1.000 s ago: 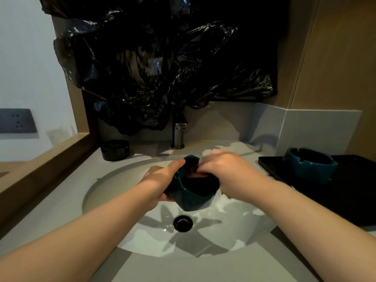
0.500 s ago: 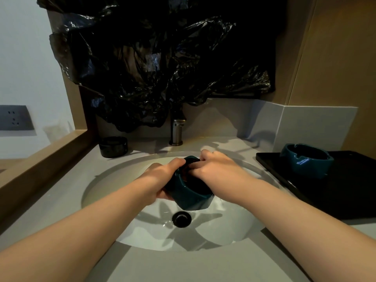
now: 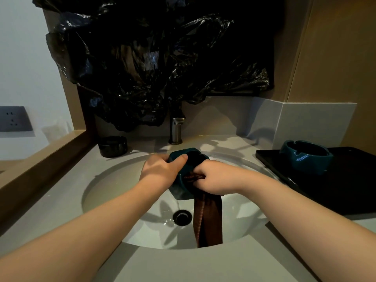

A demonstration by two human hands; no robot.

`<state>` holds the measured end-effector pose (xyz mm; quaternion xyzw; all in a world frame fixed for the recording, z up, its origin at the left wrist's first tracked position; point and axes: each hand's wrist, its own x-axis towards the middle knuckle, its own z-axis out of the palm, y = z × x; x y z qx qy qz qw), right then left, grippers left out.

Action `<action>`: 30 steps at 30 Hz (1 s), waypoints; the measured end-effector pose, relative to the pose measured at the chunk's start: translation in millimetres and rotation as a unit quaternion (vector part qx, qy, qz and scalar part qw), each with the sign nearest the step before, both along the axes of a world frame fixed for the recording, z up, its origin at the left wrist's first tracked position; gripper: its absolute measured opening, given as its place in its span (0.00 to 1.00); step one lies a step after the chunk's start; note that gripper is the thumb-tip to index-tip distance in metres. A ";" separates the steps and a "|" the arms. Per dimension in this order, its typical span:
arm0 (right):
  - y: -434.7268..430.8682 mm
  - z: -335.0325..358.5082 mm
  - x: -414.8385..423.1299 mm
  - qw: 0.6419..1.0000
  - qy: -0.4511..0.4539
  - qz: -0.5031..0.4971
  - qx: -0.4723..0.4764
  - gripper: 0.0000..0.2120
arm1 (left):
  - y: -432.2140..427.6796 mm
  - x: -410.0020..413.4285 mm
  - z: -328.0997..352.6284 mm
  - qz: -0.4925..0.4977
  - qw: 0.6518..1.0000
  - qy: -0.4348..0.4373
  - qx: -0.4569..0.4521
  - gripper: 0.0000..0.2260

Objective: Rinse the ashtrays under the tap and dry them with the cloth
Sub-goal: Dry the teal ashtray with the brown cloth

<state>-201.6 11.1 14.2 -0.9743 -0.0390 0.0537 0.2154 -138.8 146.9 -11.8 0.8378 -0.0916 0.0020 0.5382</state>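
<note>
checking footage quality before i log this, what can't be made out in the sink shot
All head view:
- Inside of the held ashtray: covered by the right hand and brown cloth.
- Left hand fingers: wrapped behind the ashtray.
- Tap spout and handle: hidden by black plastic sheet.
- Black tray: right end cut off by the frame edge.
- Dark round object: too dim to identify.

glossy ashtray (image 3: 307,157), brown cloth (image 3: 209,218), metal tap (image 3: 176,130)
</note>
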 end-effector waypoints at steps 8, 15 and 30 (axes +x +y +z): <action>5.3 5.2 -9.4 0.997 -0.050 0.049 0.028 0.09 | -0.3 -0.5 -0.7 -0.013 1.000 -0.010 -0.010 0.09; 5.7 13.9 -13.2 0.966 -0.186 -0.057 -0.169 0.07 | 1.4 4.1 -2.3 -0.004 0.999 0.012 -0.053 0.13; -42.8 -15.9 17.6 0.773 0.044 -0.337 0.536 0.24 | 2.5 6.6 0.6 -0.071 0.910 0.178 -0.367 0.11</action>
